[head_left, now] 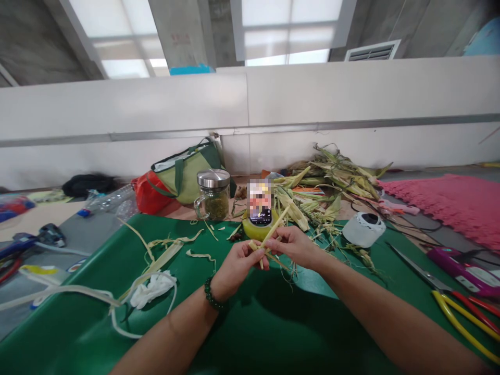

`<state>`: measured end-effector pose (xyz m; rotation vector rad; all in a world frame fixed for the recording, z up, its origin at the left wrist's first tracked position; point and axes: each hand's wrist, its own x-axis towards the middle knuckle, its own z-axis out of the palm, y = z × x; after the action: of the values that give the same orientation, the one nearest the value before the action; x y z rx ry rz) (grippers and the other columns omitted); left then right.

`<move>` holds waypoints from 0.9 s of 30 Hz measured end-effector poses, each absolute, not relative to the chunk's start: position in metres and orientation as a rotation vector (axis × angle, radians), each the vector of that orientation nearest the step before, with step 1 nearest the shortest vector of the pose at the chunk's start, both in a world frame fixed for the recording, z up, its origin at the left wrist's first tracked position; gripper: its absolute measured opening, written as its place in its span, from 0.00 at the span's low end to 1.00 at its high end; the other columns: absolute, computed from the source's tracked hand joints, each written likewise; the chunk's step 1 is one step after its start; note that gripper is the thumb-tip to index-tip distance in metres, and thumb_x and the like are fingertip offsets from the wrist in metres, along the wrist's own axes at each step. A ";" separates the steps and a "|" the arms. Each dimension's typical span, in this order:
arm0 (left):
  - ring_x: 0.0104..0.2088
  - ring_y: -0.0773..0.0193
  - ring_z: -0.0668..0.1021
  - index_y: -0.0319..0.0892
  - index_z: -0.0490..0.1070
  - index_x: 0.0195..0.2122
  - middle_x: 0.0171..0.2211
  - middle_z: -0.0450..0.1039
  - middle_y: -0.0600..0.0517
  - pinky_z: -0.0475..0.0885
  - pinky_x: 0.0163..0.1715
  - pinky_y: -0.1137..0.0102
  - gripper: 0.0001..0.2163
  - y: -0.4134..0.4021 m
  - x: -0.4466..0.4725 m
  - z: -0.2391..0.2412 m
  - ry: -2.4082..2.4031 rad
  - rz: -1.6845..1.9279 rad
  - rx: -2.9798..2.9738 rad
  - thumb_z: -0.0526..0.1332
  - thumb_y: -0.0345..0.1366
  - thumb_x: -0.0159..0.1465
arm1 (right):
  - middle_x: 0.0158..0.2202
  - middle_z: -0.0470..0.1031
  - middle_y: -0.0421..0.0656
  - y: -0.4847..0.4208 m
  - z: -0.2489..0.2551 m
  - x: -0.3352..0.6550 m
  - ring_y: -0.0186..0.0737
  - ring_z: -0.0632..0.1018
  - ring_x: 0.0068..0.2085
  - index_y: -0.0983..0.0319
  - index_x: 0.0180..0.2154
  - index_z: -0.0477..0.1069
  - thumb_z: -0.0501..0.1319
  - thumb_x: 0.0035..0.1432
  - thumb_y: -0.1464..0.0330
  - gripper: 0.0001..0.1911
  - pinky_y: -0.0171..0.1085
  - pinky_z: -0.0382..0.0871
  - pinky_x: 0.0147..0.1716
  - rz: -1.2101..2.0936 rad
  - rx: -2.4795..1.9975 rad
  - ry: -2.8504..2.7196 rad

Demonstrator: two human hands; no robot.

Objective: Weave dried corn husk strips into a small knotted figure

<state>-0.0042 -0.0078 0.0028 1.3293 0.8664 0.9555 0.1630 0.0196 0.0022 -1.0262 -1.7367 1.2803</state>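
Note:
Pale yellow corn husk strips (278,225) cross one another between my two hands, above the green mat (250,333). The fingers of my left hand (240,260) are closed on the strips from the left, a dark green bead bracelet at its wrist. From the right, my right hand (299,247) pinches the same strips close to my left fingertips. One strip points up and away; thin ends hang below the fingers. Just behind the hands, a phone (260,205) with a lit, partly blurred screen leans upright in a yellow-green roll (253,230).
A glass mug (213,200) with a metal lid stands behind the mat's edge, beside a green bag (195,169). Dried corn husks (339,172) pile at the back right. A white roll (363,230), scissors (424,271) and yellow-handled pliers (461,325) lie right; white cord (82,290) lies left.

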 end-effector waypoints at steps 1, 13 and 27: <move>0.23 0.67 0.71 0.39 0.70 0.22 0.19 0.71 0.52 0.66 0.28 0.71 0.18 -0.008 -0.005 0.003 0.856 0.944 1.331 0.66 0.50 0.51 | 0.18 0.69 0.38 0.019 0.003 0.164 0.30 0.67 0.22 0.65 0.21 0.70 0.65 0.47 0.56 0.18 0.30 0.60 0.22 1.283 -1.013 -1.736; 0.22 0.67 0.72 0.38 0.71 0.25 0.19 0.73 0.52 0.66 0.27 0.71 0.16 -0.006 -0.006 0.001 0.853 0.935 1.329 0.67 0.49 0.51 | 0.22 0.73 0.40 0.017 0.003 0.161 0.33 0.70 0.24 0.65 0.26 0.74 0.65 0.47 0.57 0.16 0.32 0.65 0.23 1.239 -1.004 -1.680; 0.22 0.68 0.72 0.37 0.73 0.23 0.19 0.73 0.51 0.65 0.26 0.73 0.14 -0.005 -0.010 0.002 0.856 0.951 1.224 0.68 0.45 0.51 | 0.19 0.69 0.38 0.018 0.012 0.171 0.31 0.68 0.22 0.64 0.24 0.72 0.64 0.50 0.59 0.14 0.31 0.61 0.21 1.140 -1.000 -1.791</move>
<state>-0.0096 -0.0047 0.0022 1.2243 0.8562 0.9509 0.1706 0.0180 0.0118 -1.0002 -1.7914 1.1402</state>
